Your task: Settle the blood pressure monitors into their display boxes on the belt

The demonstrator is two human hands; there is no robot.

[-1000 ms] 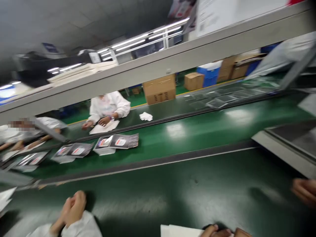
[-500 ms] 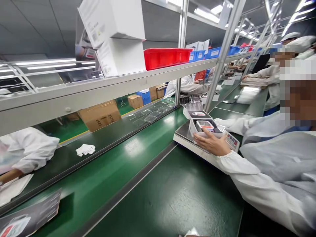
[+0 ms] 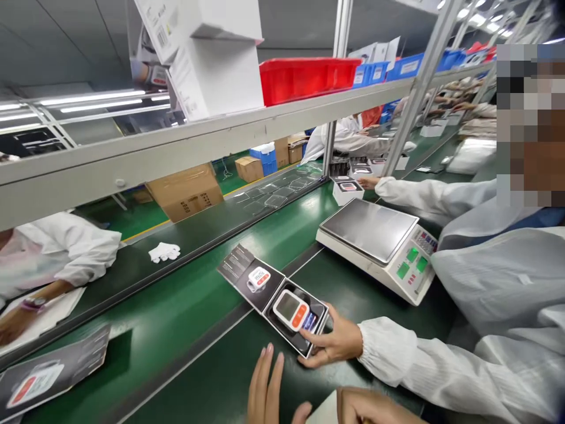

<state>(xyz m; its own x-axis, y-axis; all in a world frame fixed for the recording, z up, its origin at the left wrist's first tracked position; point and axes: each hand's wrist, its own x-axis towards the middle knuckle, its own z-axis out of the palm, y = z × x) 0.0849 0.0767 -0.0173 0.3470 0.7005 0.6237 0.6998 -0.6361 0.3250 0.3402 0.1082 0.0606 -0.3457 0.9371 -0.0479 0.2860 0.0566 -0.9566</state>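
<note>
My left hand [image 3: 266,388] is at the bottom edge, its fingers stretched out and apart, nothing in them. Beside it, my right hand [image 3: 375,405] is bent with curled fingers next to a pale, box-like piece [image 3: 324,410]; most of this hand is cut off, so what it grips is unclear. Just beyond my left fingertips, a co-worker's hand [image 3: 338,338] holds an open black-and-white box [image 3: 293,347]. Its printed lid [image 3: 251,277] is folded back. Inside lies a white device [image 3: 289,309] with a grey screen and orange-red buttons.
A weighing scale [image 3: 371,227] stands at right, near the co-worker's sleeve [image 3: 424,353]. Another printed lid [image 3: 39,377] is at lower left. A white glove [image 3: 164,252] lies across the green belt [image 3: 176,312]. Above runs a shelf [image 3: 198,141] with a red bin [image 3: 309,79].
The co-worker has moved the open box off the scale towards me, leaving the scale's plate bare. Both my hands have come up into view at the bottom. The view has shifted slightly.
</note>
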